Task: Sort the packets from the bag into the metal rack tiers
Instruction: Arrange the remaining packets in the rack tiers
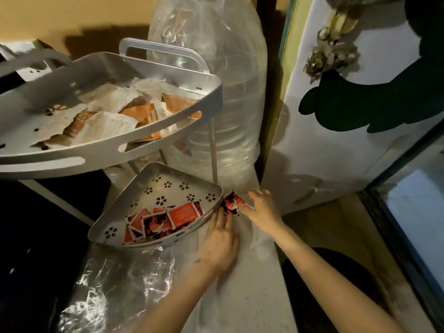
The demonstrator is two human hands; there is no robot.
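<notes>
so the right hand (260, 207) is pinched onto a small red and black foil packet (232, 203), holding it just past the right corner of the lower triangular silver metal rack tier with flower-shaped holes (168, 186), the left hand (219, 239) sits just below and left of that packet, fingers flat and loosely spread against the tier's front rim, touching the packet's lower edge but can't tell if it's actually gripping anything, to the left of both hands a pile of matching red packets (163, 219) lies inside the lower tier, up and left of the hands the upper curved grey metal tier (144, 138) holds orange and white packets (115, 111), under the left forearm there's crinkly clear plastic (115, 280) spread over the pale worktop (252, 296), and a tall clear plastic bag (228, 68) stands above the hands behind the rack
</notes>
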